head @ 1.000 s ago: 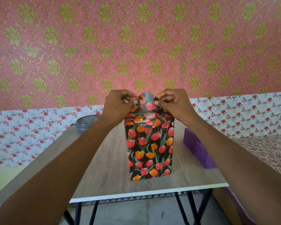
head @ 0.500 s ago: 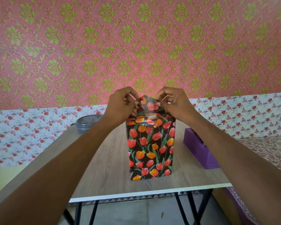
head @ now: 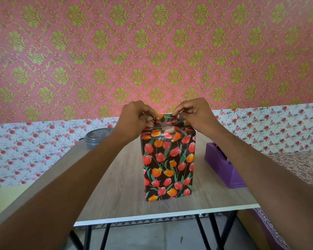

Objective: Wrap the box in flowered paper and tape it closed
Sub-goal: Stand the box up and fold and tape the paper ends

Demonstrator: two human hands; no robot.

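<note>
The box (head: 168,165), covered in tulip paper, stands upright in the middle of the table (head: 119,177), just under both hands. The left hand (head: 135,120) and the right hand (head: 193,116) each pinch an upper corner of the paper flap (head: 165,120) that rises from the box's top. A purple tray (head: 222,168) sits to its right, and a grey tub (head: 96,136) at the back left.

The flowered paper (head: 168,165) on the box looks glossy and smooth, catching light near its top. The surface (head: 123,179) shows matt wood grain. At its right edge sits a smooth purple plastic holder (head: 222,168); at its far left corner, a grey translucent plastic tub (head: 96,138).
</note>
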